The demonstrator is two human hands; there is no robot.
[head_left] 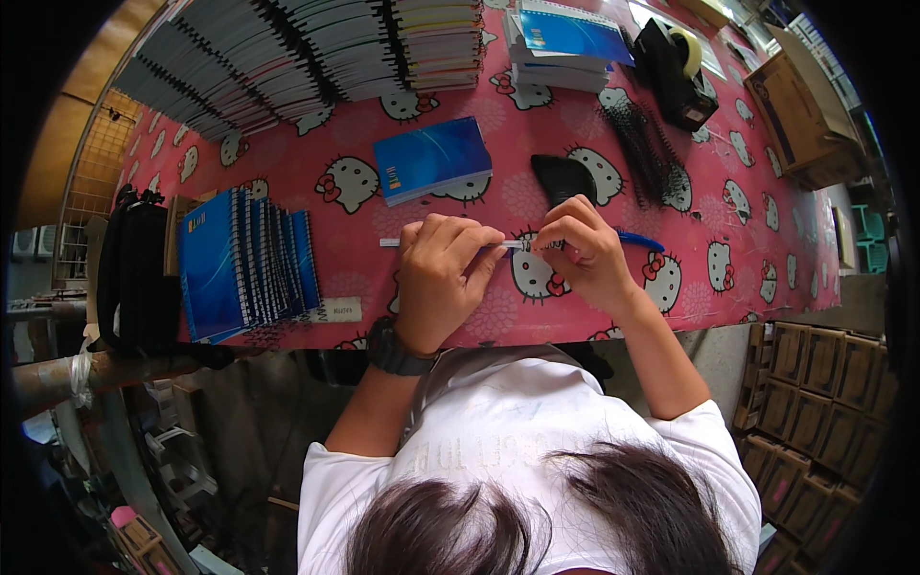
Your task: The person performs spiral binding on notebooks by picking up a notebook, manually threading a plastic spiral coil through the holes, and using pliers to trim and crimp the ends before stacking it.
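My left hand [446, 264], a dark watch on its wrist, is closed on a thin white-edged pad [390, 242], seen nearly edge-on. Its ends stick out on both sides of the fingers. Just to the right, my right hand [580, 244] is pinched close to the pad's right end; what its fingertips hold is too small to make out. A curved blue handle-like piece [640, 241] shows from behind my right hand, its other part hidden. Beyond my hands lie a blue notebook stack [436, 158] and a black curved object [563, 179].
A row of blue spiral notebooks [216, 264] stands at left beside a black bag [139, 268]. Tall spiral-bound stacks [287, 57] fill the far left. Black binding coils [640, 144], a tape dispenser [676, 77], a notebook pile [565, 48] and a carton [805, 110] sit toward the right.
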